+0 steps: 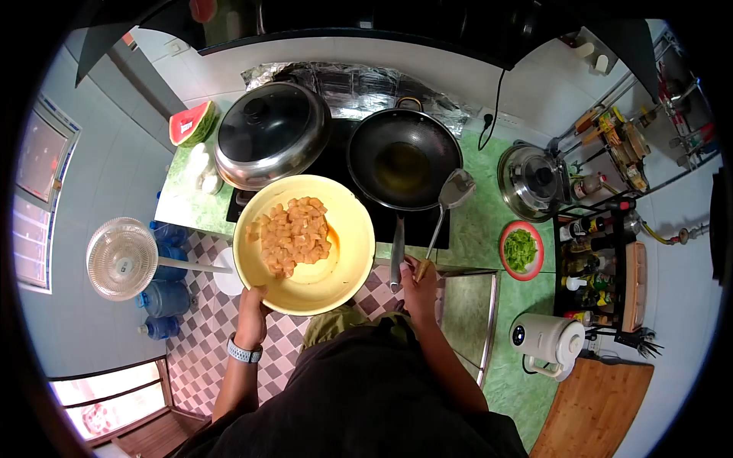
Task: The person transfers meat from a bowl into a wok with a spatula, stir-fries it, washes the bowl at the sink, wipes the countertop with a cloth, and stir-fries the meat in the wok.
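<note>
My left hand grips the lower left rim of a yellow bowl, which is in front of the stove. Diced raw meat lies in the bowl, with some brown liquid beside it. My right hand is closed around the handle of a metal spatula, whose blade points up by the right edge of the wok. The black wok sits on the cooktop with a little oil at its bottom. Its handle reaches toward me, just left of my right hand.
A lidded pan stands left of the wok, with a cut watermelon beyond it. To the right are a kettle, a plate of chopped greens, a white electric appliance, a bottle rack and a cutting board. A fan stands left.
</note>
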